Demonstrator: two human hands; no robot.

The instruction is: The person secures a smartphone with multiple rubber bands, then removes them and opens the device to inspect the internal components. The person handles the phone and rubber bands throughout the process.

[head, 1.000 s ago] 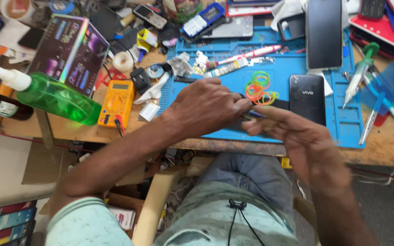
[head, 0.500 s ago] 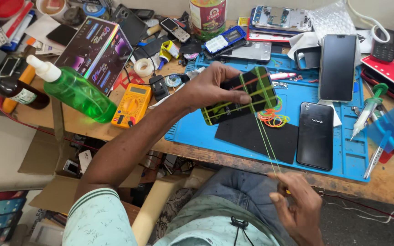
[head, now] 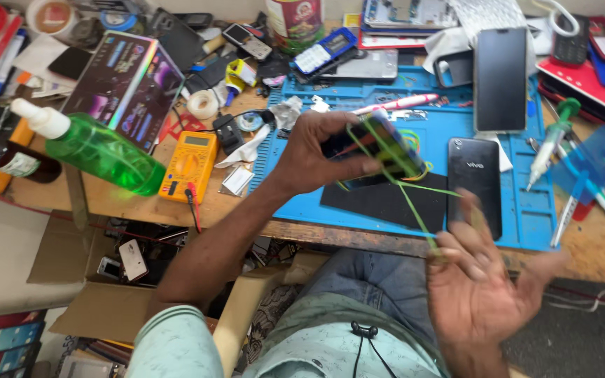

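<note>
Green rubber bands point(head: 414, 203) stretch taut from a dark phone point(head: 385, 145) down to the right hand point(head: 481, 280) in the head view. The left hand point(head: 316, 150) holds that phone above the blue work mat point(head: 302, 196), fingers curled over its top edge and thumb pressed beneath, so the phone sits clamped between them and tilted. Several bands already wrap its body. The right hand hangs lower, near the table edge over the lap, palm up and fingers spread and blurred; the band's loop end meets its fingertips point(head: 449, 246), though whether it is hooked or pinched cannot be told. A second black phone point(head: 476, 183) lies flat on the mat just right of the stretched band. A yellow multimeter point(head: 189, 165) and a green bottle point(head: 99, 150) lie to the left.
</note>
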